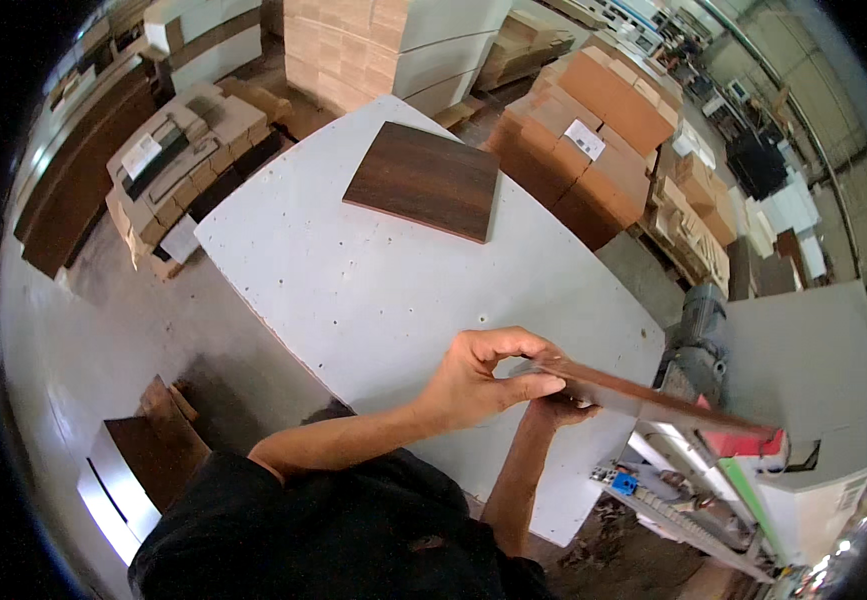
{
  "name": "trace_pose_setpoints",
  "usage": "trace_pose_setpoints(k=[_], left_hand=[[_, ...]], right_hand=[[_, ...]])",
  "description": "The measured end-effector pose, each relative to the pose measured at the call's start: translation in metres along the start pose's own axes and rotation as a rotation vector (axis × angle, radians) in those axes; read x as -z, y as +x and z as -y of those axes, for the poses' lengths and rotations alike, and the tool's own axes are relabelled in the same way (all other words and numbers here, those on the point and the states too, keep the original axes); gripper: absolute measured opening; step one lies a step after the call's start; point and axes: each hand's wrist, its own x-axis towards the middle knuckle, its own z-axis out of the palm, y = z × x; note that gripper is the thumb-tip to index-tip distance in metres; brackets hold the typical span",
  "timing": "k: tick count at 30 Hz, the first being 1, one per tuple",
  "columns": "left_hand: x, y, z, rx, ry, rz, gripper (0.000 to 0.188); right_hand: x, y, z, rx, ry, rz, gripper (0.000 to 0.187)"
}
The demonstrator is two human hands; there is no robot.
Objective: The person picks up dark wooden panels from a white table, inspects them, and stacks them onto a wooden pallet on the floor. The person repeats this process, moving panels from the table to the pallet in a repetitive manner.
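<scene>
The left hand [488, 375] pinches the near end of a brown board [653, 400], thumb on the side toward the body and fingers curled over the other. The right hand [563, 411] sits lower, under that same end; most of it is behind the board, so I cannot tell how tightly its fingers close. One hand above and one below probably keeps the long end from dipping.

The board is off the table [403, 290], seen nearly edge-on, above the table's right corner and running out past it to the right. Held this way, its edge is turned up toward the eyes, which would make that edge easy to look along. Its far end comes close to a red part [738, 444] on the machine side; whether they touch is unclear.

A dark brown panel [423, 182] lies flat near the table's far corner, reaching the far right edge, perhaps set there to leave the near side free for the hands.

Beyond the table's right corner stands a grey motor [703, 320]. Past the far right edge is a cardboard stack [588, 140], and off the left corner, a bundle of flattened cardboard [193, 140].
</scene>
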Motion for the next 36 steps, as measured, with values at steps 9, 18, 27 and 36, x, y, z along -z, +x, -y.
trace_pose_setpoints(k=[9,18,27,36], left_hand=[[0.028,-0.011,-0.032,-0.097,-0.155,-0.044,0.049],[0.058,-0.010,-0.026,-0.060,-0.533,-0.092,0.046],[0.069,0.001,-0.005,0.002,-0.720,-0.121,0.044],[0.073,0.009,0.001,0.006,-0.680,-0.167,0.041]], right_hand=[[0.015,0.046,0.000,0.213,0.096,0.655,0.036],[-0.026,0.009,-0.016,0.234,0.014,0.525,0.046],[-0.061,-0.008,-0.020,0.249,-0.224,-0.043,0.064],[-0.040,0.003,-0.036,0.209,-0.397,0.176,0.093]])
